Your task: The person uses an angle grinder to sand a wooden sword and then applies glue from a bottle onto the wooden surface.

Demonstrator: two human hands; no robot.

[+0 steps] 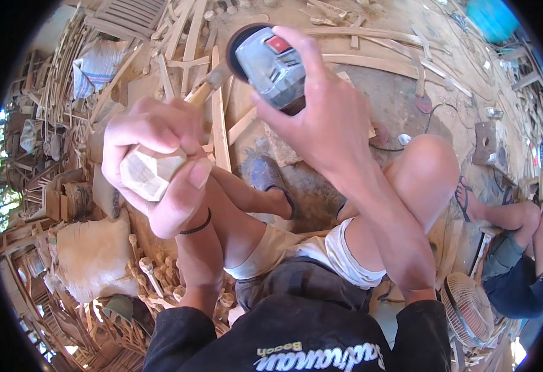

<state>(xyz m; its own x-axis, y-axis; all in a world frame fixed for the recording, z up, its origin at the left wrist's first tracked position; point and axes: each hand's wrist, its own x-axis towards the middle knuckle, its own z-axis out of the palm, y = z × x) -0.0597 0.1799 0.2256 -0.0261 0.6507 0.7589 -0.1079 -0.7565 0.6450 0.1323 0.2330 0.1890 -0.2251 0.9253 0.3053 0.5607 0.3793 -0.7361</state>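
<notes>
My left hand [153,155] is closed round a pale carved wooden piece with a faceted knob end [150,175]. From the far side of the fist its narrower shaft [201,94] points up and right. In my right hand [339,111] is a grey angle grinder [271,71] with a red switch; thumb and fingers wrap its body. The grinder's dark round disc [238,51] sits right by the far end of the wooden piece. Whether disc and wood touch, I cannot tell. Both hands are raised above my knees.
Long wooden strips [218,118] and offcuts lie on the dusty floor ahead. Roughly shaped wooden pieces [153,273] are heaped at my left. To the right stand a fan [468,309] and a seated person [513,266]. A dark cable [431,124] runs over the floor.
</notes>
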